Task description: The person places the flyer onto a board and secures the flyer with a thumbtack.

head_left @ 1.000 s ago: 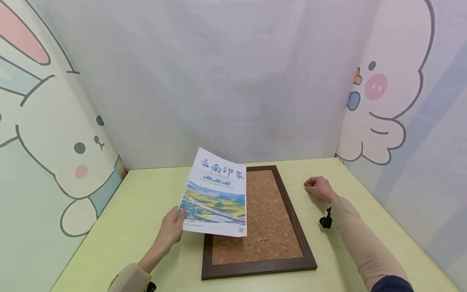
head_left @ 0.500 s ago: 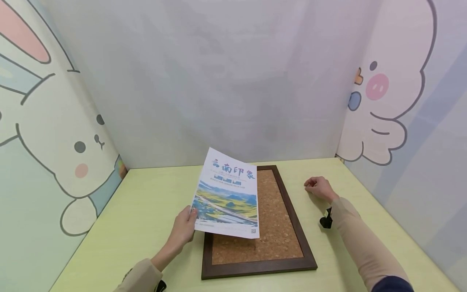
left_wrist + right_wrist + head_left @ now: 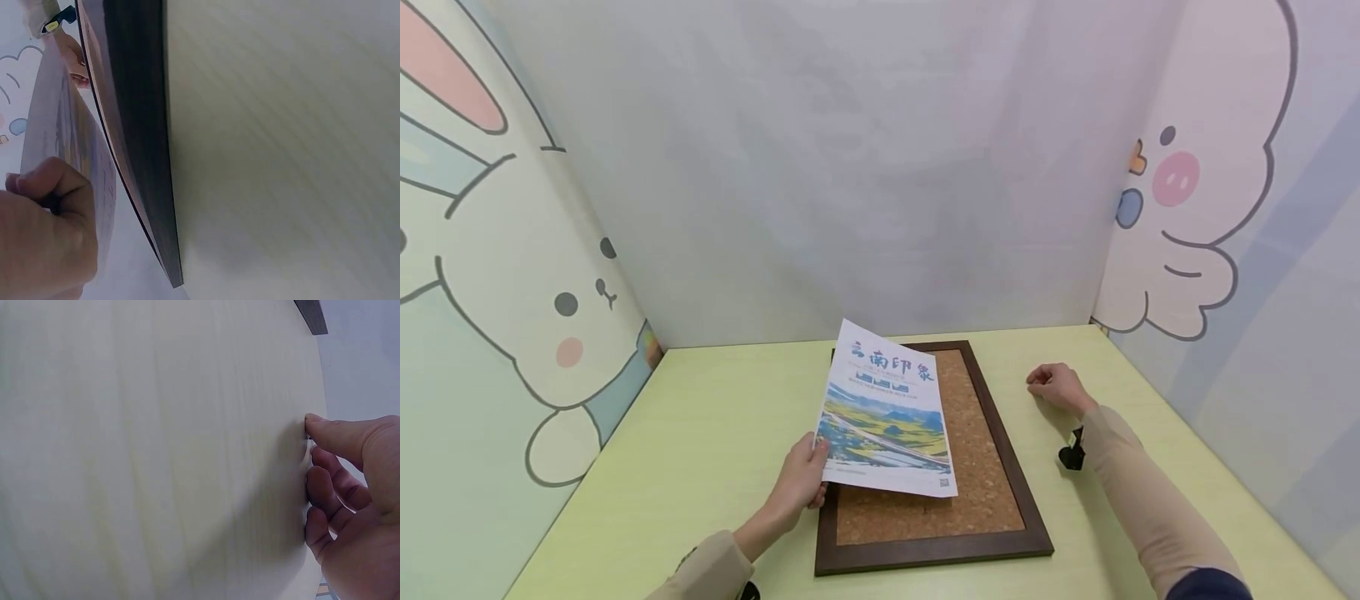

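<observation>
Tilted landscape poster (image 3: 889, 414) over framed corkboard (image 3: 985, 467)

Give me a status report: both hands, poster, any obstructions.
Left hand gripping landscape poster by its lower left edge. Poster tilted, over framed corkboard. Right hand resting on tabletop, right of corkboard. No obstruction visible.
</observation>
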Demonstrator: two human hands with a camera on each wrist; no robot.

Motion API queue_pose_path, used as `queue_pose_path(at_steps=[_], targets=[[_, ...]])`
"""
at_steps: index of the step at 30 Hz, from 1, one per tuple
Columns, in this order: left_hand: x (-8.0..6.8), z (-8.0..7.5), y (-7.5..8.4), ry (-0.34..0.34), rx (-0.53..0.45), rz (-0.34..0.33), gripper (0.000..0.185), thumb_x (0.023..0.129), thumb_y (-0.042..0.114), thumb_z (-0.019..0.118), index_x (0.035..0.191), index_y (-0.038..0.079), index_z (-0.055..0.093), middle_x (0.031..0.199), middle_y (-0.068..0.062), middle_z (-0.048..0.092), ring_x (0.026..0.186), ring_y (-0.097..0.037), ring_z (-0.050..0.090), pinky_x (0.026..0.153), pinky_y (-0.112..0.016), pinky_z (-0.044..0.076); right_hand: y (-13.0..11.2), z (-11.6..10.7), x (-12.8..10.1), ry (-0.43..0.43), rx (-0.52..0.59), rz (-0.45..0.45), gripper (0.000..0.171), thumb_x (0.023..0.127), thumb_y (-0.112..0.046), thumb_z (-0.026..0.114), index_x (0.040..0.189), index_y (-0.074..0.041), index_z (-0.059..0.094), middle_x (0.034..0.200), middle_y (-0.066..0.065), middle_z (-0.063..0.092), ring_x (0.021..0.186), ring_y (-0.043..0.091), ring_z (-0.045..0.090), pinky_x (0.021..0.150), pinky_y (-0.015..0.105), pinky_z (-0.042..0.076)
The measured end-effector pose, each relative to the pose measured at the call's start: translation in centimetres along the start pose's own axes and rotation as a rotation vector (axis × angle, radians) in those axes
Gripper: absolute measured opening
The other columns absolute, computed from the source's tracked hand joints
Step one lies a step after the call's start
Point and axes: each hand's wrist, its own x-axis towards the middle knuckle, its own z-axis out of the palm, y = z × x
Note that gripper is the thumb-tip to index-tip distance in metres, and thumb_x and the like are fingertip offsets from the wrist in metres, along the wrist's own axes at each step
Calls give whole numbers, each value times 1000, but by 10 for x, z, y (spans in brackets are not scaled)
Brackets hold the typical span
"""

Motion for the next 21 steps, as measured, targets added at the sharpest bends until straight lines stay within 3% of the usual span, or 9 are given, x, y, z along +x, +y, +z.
queue_pose_path(at_steps=[6, 13, 21], targets=[[-3, 9, 0, -91, -76, 13, 32, 106, 19, 28, 122, -5, 42, 55, -1, 42, 38, -8, 37, 39, -23, 35, 0, -2, -5, -11, 45, -80, 15, 87, -15, 67, 93, -1, 68, 80, 6, 62, 70, 14, 50, 61, 26, 38], [-7, 21, 1, -183, -109, -40, 36, 107, 25, 29, 125, -4, 40, 60, -1, 46, 40, -8, 42, 38, -22, 41, -1, 0, 0, -16, -23, 5, 17, 89, -10, 65, 100, 2, 68, 88, 11, 66, 76, 15, 52, 67, 28, 41], [-8, 29, 2, -255, -137, -78, 35, 105, 21, 29, 127, -5, 38, 61, -1, 49, 40, -7, 47, 39, -22, 45, 0, 0, 1, -18, -26, -1, 16, 89, -9, 64, 99, 3, 68, 87, 11, 66, 75, 16, 52, 66, 28, 41]])
